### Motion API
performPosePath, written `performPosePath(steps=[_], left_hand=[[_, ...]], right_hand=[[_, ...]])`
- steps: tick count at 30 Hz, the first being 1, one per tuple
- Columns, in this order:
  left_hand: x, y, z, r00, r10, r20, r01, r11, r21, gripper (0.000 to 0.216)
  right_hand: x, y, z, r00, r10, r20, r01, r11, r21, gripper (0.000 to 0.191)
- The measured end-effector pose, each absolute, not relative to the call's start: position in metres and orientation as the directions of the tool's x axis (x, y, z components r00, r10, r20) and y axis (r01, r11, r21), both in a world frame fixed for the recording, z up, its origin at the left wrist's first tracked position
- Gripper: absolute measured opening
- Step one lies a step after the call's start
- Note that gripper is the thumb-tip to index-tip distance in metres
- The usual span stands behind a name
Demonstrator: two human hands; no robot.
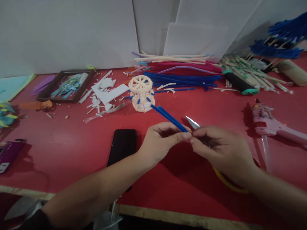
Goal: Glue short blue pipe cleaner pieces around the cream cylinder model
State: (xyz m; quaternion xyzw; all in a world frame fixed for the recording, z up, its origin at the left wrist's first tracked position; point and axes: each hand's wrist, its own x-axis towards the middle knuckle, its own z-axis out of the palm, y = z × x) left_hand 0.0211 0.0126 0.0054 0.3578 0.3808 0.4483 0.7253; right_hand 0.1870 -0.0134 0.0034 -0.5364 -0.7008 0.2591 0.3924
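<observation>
Between the thumb and fingers of my left hand (159, 142) is a folded blue pipe cleaner (168, 117), pointing up and to the left. My right hand (222, 150) meets the left at the pipe cleaner's near end. Scissors (193, 122) are tucked in that same hand: the metal blade sticks out past the fingers and a yellow handle shows below the palm. Just beyond the pipe cleaner's tip stands a small cream wheel-shaped frame (141, 93) with short blue pieces round it.
A black phone (122, 145) lies left of my hands. On the right rests a pink glue gun (268, 123). Bundled pipe cleaners (182, 77) lie along the back, with white scraps (105, 92) and a brown tray (67, 86) to their left.
</observation>
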Motion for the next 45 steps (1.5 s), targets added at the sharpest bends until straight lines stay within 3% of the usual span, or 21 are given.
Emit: performPosePath(steps=[7,13,17,21,27,34,40,45], left_hand=[[0.020,0.014,0.003,0.307,0.926,-0.221,-0.362,0.328,0.872,0.033],[0.021,0.009,0.005,0.203,0.969,-0.143,-0.380,0.212,0.900,0.047],[0.021,0.005,0.008,0.189,0.981,-0.047,-0.323,0.107,0.940,0.027],[0.021,0.005,0.007,0.189,0.981,-0.040,-0.273,0.091,0.958,0.009],[0.019,0.011,0.001,0.200,0.975,-0.101,-0.323,0.163,0.932,0.023],[0.017,0.011,0.000,0.238,0.967,-0.088,-0.336,0.167,0.927,0.017],[0.018,0.011,0.000,0.218,0.973,-0.080,-0.322,0.149,0.935,0.017],[0.017,0.016,0.001,0.151,0.984,-0.092,-0.207,0.123,0.971,0.023]], right_hand=[[0.187,-0.012,0.002,-0.115,0.907,0.405,0.608,0.387,-0.694,0.012],[0.184,-0.015,0.004,-0.043,0.986,0.159,0.455,0.161,-0.876,0.017],[0.182,-0.017,0.003,-0.045,0.992,0.120,0.438,0.128,-0.890,0.022],[0.184,-0.016,0.002,-0.085,0.969,0.232,0.527,0.242,-0.815,0.017],[0.191,-0.009,0.001,-0.255,0.866,0.430,0.596,0.491,-0.636,0.008],[0.196,-0.008,-0.002,-0.302,0.811,0.501,0.608,0.568,-0.554,0.009],[0.195,-0.003,0.002,-0.296,0.824,0.482,0.650,0.544,-0.530,0.007],[0.235,0.005,0.014,-0.480,0.836,0.264,0.716,0.548,-0.432,0.023]])
